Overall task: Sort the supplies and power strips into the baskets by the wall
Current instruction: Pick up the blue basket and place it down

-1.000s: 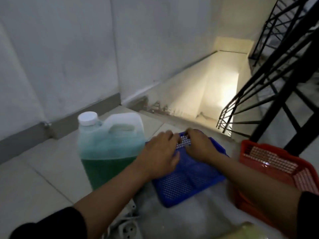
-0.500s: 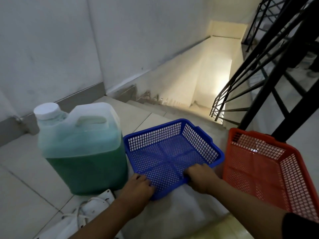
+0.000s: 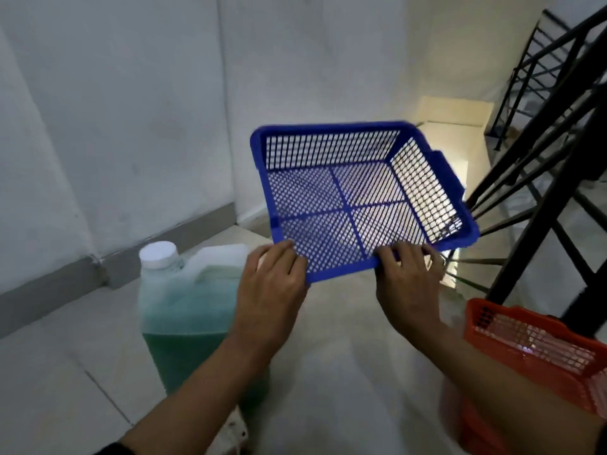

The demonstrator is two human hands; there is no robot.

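Note:
An empty blue mesh basket point(image 3: 354, 192) is held up in the air, tilted with its far side raised. My left hand point(image 3: 271, 287) grips its near left corner and my right hand point(image 3: 409, 284) grips its near right edge. An orange mesh basket point(image 3: 538, 353) sits on the floor at the lower right, partly cut off by the frame. A clear jug of green liquid point(image 3: 187, 310) with a white cap stands on the floor to the left, behind my left forearm. A sliver of a white power strip point(image 3: 235, 431) shows under my left arm.
A white wall with a grey skirting point(image 3: 65, 284) runs along the left. A stairwell point(image 3: 456, 152) drops away ahead, just past the floor edge. Black metal railings point(image 3: 558, 152) stand on the right, close behind the orange basket.
Both hands have lifted the blue basket off the floor and tipped it up toward me. The view has swung upward and left; the orange basket now sits lower right.

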